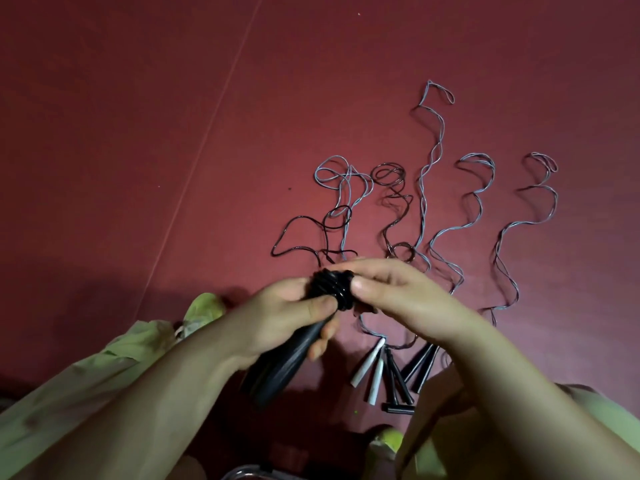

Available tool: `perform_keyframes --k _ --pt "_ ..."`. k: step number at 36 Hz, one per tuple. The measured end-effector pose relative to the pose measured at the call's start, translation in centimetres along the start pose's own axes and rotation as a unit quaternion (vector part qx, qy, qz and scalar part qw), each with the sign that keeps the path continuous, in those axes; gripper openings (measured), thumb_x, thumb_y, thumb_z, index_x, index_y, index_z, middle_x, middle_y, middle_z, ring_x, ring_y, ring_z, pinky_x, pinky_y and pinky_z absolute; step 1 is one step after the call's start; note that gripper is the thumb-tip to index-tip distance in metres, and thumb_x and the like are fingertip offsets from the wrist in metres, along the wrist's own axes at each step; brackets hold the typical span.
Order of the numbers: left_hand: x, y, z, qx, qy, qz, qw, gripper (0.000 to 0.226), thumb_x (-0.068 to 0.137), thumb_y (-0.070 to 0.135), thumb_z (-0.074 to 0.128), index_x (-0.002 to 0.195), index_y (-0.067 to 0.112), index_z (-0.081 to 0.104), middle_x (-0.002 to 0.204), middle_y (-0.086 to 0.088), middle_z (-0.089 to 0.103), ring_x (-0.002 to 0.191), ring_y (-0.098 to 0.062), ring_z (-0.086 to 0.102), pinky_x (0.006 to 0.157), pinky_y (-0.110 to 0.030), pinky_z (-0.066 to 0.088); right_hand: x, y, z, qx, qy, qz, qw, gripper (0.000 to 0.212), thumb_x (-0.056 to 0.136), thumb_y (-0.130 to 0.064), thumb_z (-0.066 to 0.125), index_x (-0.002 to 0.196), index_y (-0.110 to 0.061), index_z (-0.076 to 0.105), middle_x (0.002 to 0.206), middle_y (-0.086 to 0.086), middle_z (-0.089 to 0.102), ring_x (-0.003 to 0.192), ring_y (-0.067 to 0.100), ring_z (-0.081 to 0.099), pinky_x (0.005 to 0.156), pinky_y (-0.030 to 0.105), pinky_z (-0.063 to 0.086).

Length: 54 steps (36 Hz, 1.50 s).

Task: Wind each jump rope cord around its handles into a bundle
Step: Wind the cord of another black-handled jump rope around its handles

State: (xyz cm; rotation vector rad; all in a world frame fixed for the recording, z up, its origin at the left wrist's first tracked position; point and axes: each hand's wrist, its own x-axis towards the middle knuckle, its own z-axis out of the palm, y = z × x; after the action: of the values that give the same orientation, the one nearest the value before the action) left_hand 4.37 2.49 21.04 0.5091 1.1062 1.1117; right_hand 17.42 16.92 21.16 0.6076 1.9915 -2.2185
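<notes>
Leftward, bare floor [138, 133] flanks the hand [277, 313].

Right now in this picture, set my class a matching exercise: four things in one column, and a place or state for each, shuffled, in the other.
Things:
1. black handles
2. black cord
3. white handles
4. right hand

Places or states:
A. lying on the red floor, below the hands
B. gripped in the left hand
C. partly coiled round the handle tops, the rest trailing loose
D. fingers at the coil

Pairs: 1-B, 2-C, 3-A, 4-D
</notes>
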Motion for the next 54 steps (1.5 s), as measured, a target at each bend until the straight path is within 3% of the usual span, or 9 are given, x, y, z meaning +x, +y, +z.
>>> perform_keyframes --k 5,10,16,22,26,33,43,49,54 --pt "0.8 -0.5 -0.4 0.125 0.064 -0.048 0.989 0.012 0.091 0.019 0.058 0.099 0.012 0.051 0.060 0.003 0.061 0.044 -0.013 0.054 0.047 -0.022 0.044 0.3 0.7 0.3 -0.089 0.020 0.060 0.994 0.033 0.082 -0.038 0.059 0.098 -0.010 0.067 0.079 0.002 0.059 0.075 0.015 0.052 0.071 0.036 0.045" --pt "0.9 -0.4 -0.2 0.114 0.104 -0.046 0.987 0.075 0.094 0.006 0.052 0.148 0.030 0.007 0.056 0.001 0.061 0.046 -0.015 0.055 0.049 -0.023 0.046 0.5 1.0 0.4 -0.080 0.050 0.054 0.994 0.038 0.078 -0.045 0.059 0.090 -0.010 0.066 0.079 0.008 0.058 0.072 0.017 0.053 0.068 0.033 0.045" --pt "0.9 -0.3 -0.1 0.099 0.121 -0.019 0.988 0.086 0.091 0.005 0.054 0.148 0.036 -0.002 0.059 0.000 0.062 0.047 -0.017 0.056 0.050 -0.024 0.046 0.5 1.2 1.0 0.026 0.048 0.032 0.998 0.027 0.083 -0.039 0.058 0.076 -0.014 0.064 0.071 0.010 0.053 0.056 0.012 0.048 0.056 0.030 0.036" --pt "0.0 0.1 -0.3 -0.107 0.023 -0.050 0.993 0.081 0.052 0.042 0.091 0.116 0.011 0.052 0.073 -0.011 0.066 0.055 -0.021 0.063 0.053 -0.028 0.053 0.7 1.3 1.0 0.113 0.090 -0.016 0.989 0.026 0.084 -0.029 0.054 0.072 -0.007 0.061 0.060 0.008 0.051 0.048 0.010 0.041 0.048 0.021 0.031" --pt "-0.6 -0.2 -0.3 -0.283 -0.132 -0.153 0.938 0.107 0.056 0.064 0.079 0.134 -0.001 0.045 0.077 -0.012 0.067 0.062 -0.025 0.067 0.065 -0.040 0.057 0.8 1.1 -0.2 0.142 0.138 -0.050 0.979 0.026 0.083 -0.027 0.055 0.062 -0.021 0.069 0.051 -0.005 0.049 0.051 0.012 0.036 0.053 0.031 0.022" --pt "-0.1 -0.2 -0.2 -0.239 -0.119 -0.176 0.948 0.046 0.068 0.054 0.074 0.097 0.019 0.071 0.068 -0.001 0.055 0.052 -0.013 0.055 0.049 -0.025 0.050 1.2 2.2 0.2 0.068 0.161 0.025 0.984 0.038 0.094 -0.043 0.044 0.075 -0.013 0.057 0.058 0.004 0.053 0.054 0.020 0.045 0.054 0.027 0.036" --pt "1.2 -1.2 0.5 0.124 0.198 -0.136 0.963 0.029 0.095 0.039 0.048 0.091 0.011 0.056 0.059 -0.001 0.057 0.046 -0.015 0.050 0.046 -0.025 0.040 1.3 2.5 1.8 -0.107 0.193 0.167 0.961 0.082 0.090 -0.067 0.013 0.081 -0.004 0.065 0.065 0.007 0.063 0.054 0.012 0.053 0.062 0.027 0.041" --pt "1.5 -2.6 -0.1 0.501 0.245 -0.085 0.825 0.047 0.085 0.062 0.045 0.086 0.016 0.048 0.071 -0.002 0.059 0.075 -0.028 0.059 0.060 -0.037 0.039 1.3 2.7 2.0 -0.054 0.162 0.180 0.969 0.075 0.072 -0.083 0.034 0.071 -0.012 0.059 0.058 0.006 0.051 0.046 0.018 0.041 0.050 0.028 0.033" --pt "1.3 -2.7 0.0 0.602 0.260 -0.015 0.755 0.050 0.081 0.068 0.041 0.103 0.023 0.048 0.099 -0.001 0.063 0.098 -0.028 0.059 0.076 -0.038 0.045 1.5 2.9 1.9 -0.044 0.184 0.167 0.968 0.055 0.084 -0.067 0.045 0.066 -0.015 0.054 0.041 -0.010 0.038 0.037 0.008 0.030 0.050 0.028 0.025"
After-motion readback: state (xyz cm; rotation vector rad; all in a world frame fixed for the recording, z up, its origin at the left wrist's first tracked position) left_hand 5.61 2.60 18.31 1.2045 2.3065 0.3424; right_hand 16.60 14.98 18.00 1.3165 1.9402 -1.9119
